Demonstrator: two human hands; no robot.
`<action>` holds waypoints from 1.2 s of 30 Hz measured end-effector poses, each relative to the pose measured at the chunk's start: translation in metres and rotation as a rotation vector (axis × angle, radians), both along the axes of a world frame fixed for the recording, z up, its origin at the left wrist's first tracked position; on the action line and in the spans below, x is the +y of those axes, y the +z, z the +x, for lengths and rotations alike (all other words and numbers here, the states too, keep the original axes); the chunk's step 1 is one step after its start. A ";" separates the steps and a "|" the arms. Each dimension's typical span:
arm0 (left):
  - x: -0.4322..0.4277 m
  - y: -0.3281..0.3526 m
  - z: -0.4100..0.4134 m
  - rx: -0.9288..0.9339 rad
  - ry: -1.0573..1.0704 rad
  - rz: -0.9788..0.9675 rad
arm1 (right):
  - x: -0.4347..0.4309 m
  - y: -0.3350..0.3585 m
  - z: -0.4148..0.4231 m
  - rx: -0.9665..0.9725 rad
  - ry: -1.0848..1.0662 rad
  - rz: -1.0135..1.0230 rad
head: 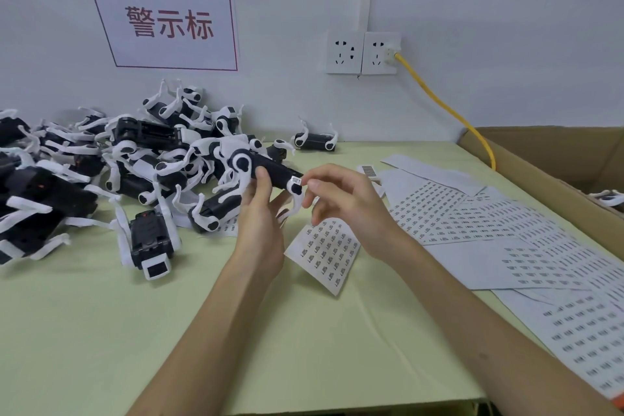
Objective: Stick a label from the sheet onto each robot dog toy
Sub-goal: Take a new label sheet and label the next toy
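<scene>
My left hand (261, 213) grips a black-and-white robot dog toy (270, 170) above the table, thumb curled over its body. A small barcode label (295, 180) sits on the toy's white rear end. My right hand (341, 199) hovers just right of that label with its fingers loosely curled; whether a fingertip touches the label I cannot tell. Below both hands a small label sheet (326, 253) lies on the pale green table (135, 331).
A heap of robot dog toys (101, 162) fills the left and back of the table; one more (315, 140) stands by the wall. Several larger label sheets (489, 230) spread to the right. A cardboard box (557, 165) borders the right edge, with a yellow cable (439, 101) from wall sockets.
</scene>
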State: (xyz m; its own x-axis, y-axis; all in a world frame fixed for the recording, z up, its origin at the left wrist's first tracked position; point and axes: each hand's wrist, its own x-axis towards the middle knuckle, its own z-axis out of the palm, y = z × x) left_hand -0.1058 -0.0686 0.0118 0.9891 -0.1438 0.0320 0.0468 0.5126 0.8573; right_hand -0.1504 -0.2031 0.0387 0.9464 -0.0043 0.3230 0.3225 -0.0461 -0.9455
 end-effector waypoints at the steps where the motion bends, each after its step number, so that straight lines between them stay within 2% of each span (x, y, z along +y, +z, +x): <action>1: 0.000 0.001 -0.001 0.001 0.018 0.020 | 0.000 0.000 0.000 -0.002 0.003 -0.010; 7: -0.002 0.000 -0.007 0.016 0.059 0.050 | 0.002 -0.001 0.000 -0.037 -0.038 -0.082; 12: 0.000 0.000 -0.007 -0.025 0.077 0.154 | 0.002 -0.004 0.002 -0.052 -0.045 -0.086; 18: -0.001 0.000 -0.007 -0.027 0.084 0.162 | 0.007 -0.013 0.005 -0.126 -0.290 -0.198; 23: -0.004 0.000 -0.006 0.006 -0.006 0.112 | 0.007 -0.016 0.006 0.007 -0.235 -0.046; 26: 0.000 0.002 -0.002 -0.006 -0.135 -0.077 | 0.006 -0.014 0.006 -0.007 -0.214 0.013; 29: 0.003 0.004 -0.002 0.020 -0.150 -0.229 | 0.002 -0.012 0.006 -0.002 -0.177 0.035; 32: 0.004 0.003 -0.002 -0.012 -0.199 -0.221 | -0.001 -0.007 0.007 0.006 -0.173 0.113; 36: 0.001 0.004 -0.005 -0.023 -0.175 -0.176 | -0.008 -0.004 0.008 0.093 -0.107 0.332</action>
State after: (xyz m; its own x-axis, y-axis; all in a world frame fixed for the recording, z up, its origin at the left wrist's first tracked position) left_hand -0.1103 -0.0680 0.0156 0.9482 -0.3034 0.0940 0.1297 0.6400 0.7573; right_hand -0.1419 -0.2110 0.0348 0.9601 -0.1950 0.2003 0.2447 0.2401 -0.9394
